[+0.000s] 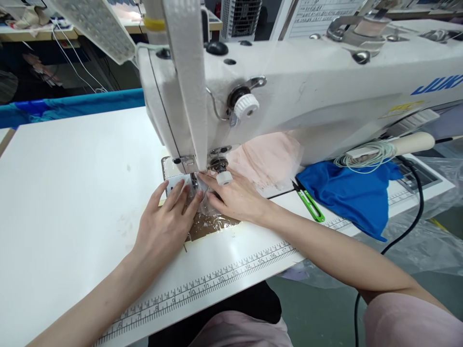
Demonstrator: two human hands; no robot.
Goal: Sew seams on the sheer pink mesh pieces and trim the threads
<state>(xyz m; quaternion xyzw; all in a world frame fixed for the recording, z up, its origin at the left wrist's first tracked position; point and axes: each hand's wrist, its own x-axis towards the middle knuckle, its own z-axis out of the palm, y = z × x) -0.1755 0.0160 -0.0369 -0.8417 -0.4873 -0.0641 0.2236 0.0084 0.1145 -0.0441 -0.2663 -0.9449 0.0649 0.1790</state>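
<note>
A white sewing machine (289, 91) stands over the table, its presser foot (194, 180) down between my two hands. My left hand (166, 217) lies flat with fingers spread, fingertips on the needle plate and the edge of some thin, sheer material (208, 205). From the other side my right hand (235, 195) rests on the same sheer material, fingers stretched toward the needle and partly hidden behind the white knob (224, 178). Pale pink fabric (267, 159) lies behind my right hand, under the machine arm. The needle tip is too small to make out.
Green thread snips (310, 205) lie right of my right forearm, beside a blue cloth (347, 193) and a coil of pale cord (367, 156). A printed ruler (191, 291) runs along the white tabletop's (72, 202) front edge. A black cable (415, 217) hangs at right.
</note>
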